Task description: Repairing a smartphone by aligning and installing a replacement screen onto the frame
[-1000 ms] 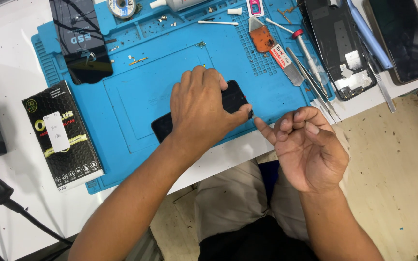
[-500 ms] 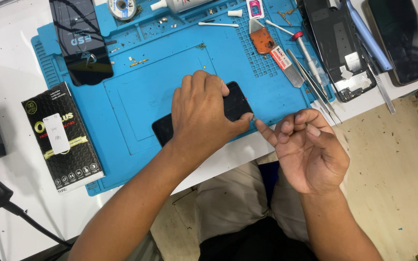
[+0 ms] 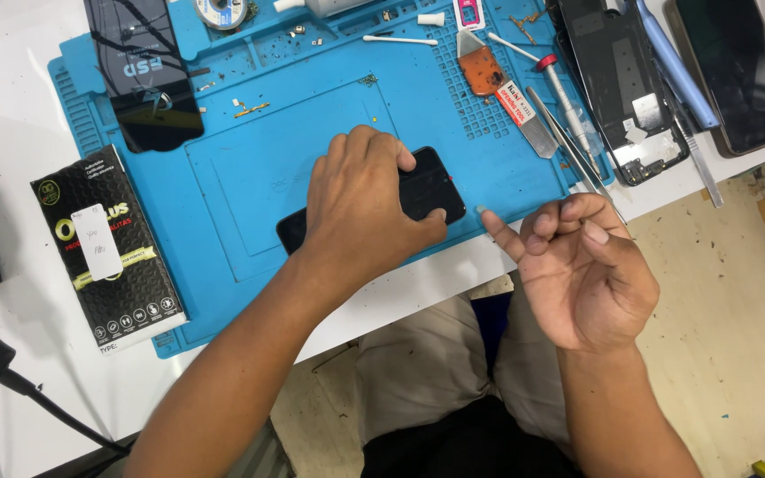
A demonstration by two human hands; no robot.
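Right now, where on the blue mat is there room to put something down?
The mat's middle panel is bare between the dark glass and the left hand on the phone. The strip between box and phone is free too. The top edge and the right side by the tools are crowded.

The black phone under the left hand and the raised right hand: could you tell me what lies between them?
In the head view, only bare blue mat edge and white table separate the black phone from the right hand.
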